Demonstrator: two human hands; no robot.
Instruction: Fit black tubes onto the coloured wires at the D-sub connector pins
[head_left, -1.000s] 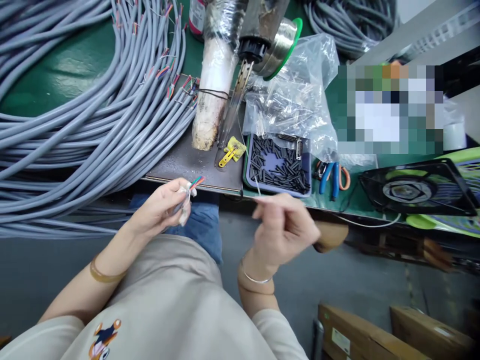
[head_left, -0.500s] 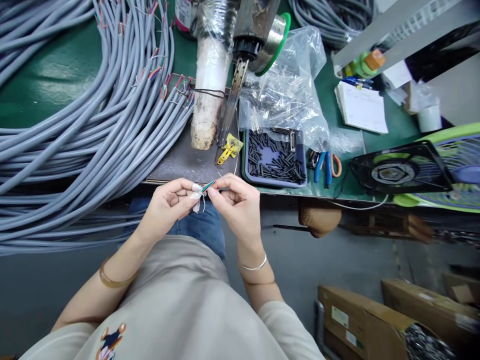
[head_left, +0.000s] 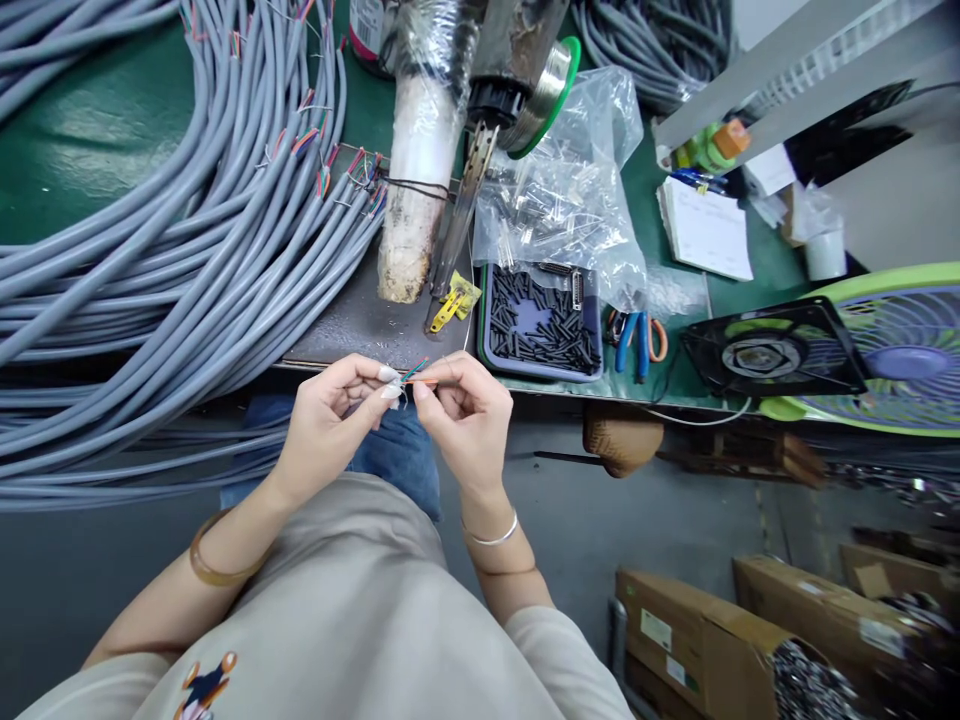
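My left hand (head_left: 337, 410) pinches the end of a cable between thumb and forefinger, just past the bench's front edge. Thin coloured wires (head_left: 415, 369), green and red among them, stick out of that pinch, with a bit of pale wrapping below. An orange wire (head_left: 424, 381) runs across to my right hand (head_left: 469, 410), whose thumb and forefinger are closed on its end. The rest of the held cable is hidden by my left hand. Many grey cables (head_left: 247, 240) with stripped, coloured ends lie on the bench to the left.
A tray (head_left: 540, 372) of short black pieces sits right of a soldering iron (head_left: 466, 200) and a wrapped white tube (head_left: 409, 200). Nearby are a yellow clip (head_left: 450, 308), solder spool (head_left: 551, 100), plastic bag (head_left: 562, 190), pliers (head_left: 637, 345) and fans (head_left: 776, 355). Cardboard boxes (head_left: 697, 630) stand below.
The wires, bunched together between both hands before, are now fanned apart. An orange wire is separated out in my right hand's fingers. The whole view has shifted slightly.
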